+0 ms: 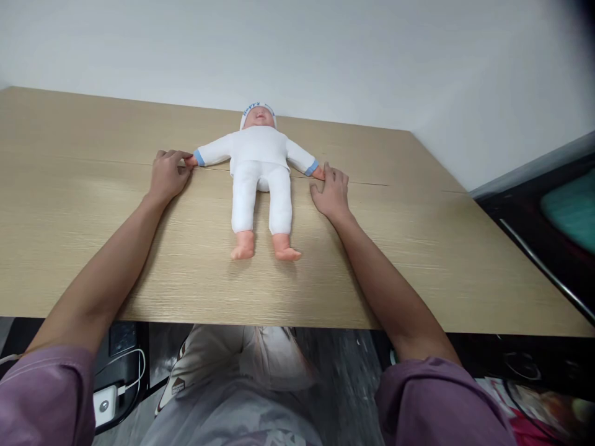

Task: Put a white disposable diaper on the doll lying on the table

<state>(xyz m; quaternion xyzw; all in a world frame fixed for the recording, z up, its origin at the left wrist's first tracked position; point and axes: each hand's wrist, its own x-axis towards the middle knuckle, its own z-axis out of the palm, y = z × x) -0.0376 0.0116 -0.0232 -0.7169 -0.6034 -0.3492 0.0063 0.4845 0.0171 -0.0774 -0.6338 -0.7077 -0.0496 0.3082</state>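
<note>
Doll [259,152] on its back mid-table, white suit, blue cuffs [199,157], feet [243,245] twd near edge. Cap [251,109] w/ blue lettering, approx. "Happy"; rest illegible. L hand [168,176] pinches one doll hand; R hand [332,191] touches the other, thumb spread, can't tell if gripping. Table [409,266] backs onto wall [297,56]. Black-framed item [515,186] at R edge; white device [106,406] w/ cable [140,371] below, L. Both arms [111,266] reach fwd, apart, over near edge.
</note>
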